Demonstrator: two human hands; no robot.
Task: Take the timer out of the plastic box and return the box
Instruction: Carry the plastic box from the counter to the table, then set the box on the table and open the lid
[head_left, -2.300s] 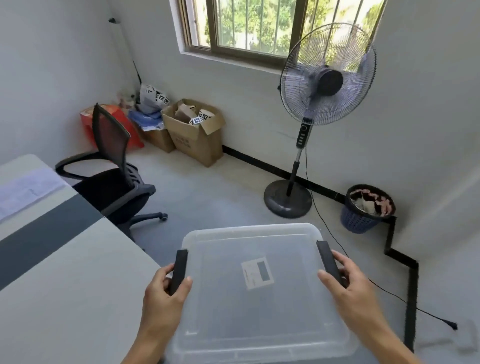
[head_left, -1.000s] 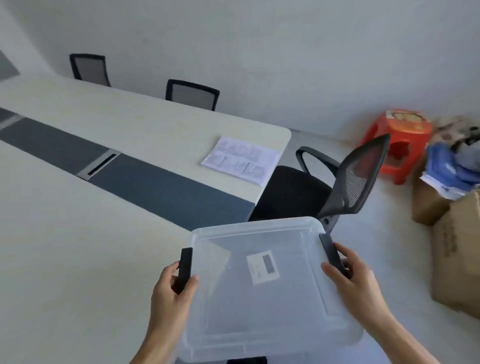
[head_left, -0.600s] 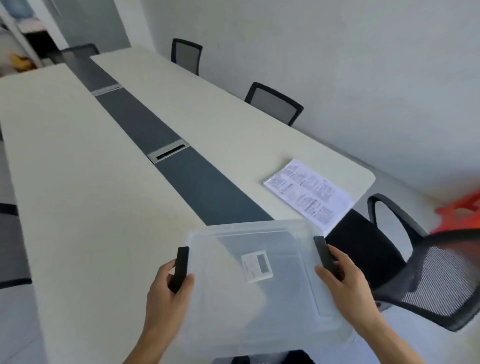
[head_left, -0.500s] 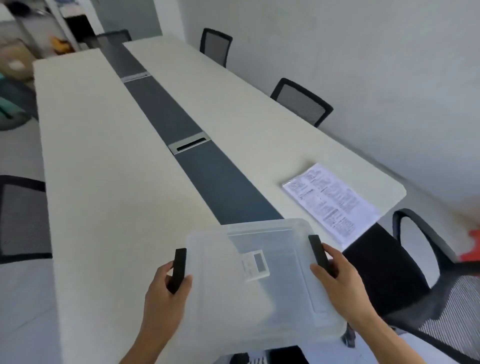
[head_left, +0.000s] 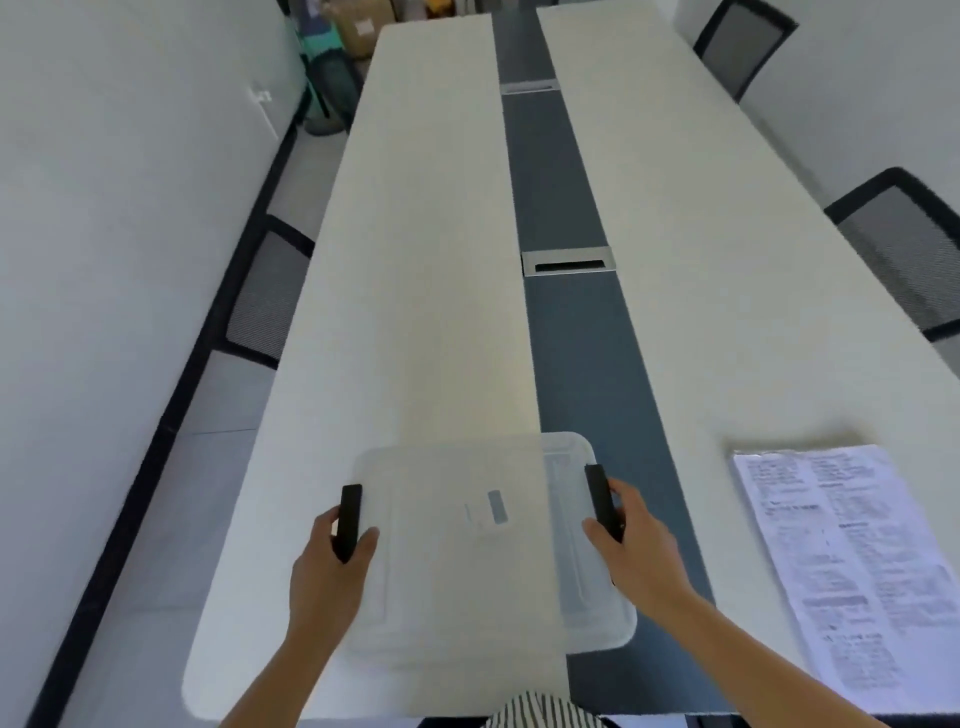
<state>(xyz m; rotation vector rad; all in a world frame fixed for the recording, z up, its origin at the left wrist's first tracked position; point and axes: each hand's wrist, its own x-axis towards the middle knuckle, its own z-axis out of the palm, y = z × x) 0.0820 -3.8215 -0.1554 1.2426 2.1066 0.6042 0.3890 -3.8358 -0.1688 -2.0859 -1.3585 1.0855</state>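
Over the near end of a long pale table (head_left: 415, 260), the person carries a clear plastic box (head_left: 457, 561) with its lid on. The left hand (head_left: 324, 571) grasps one black side latch (head_left: 348, 522), the right hand (head_left: 636, 548) grasps the other. The timer (head_left: 491, 512) shows faintly through the lid. A printed sheet (head_left: 841, 561) lies well to the right; a dark strip (head_left: 566, 218) with cable slots runs down the table's middle. Mesh chairs (head_left: 904, 249) line both sides, between white walls.

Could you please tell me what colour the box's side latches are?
Black, both latches, seen in the head view.
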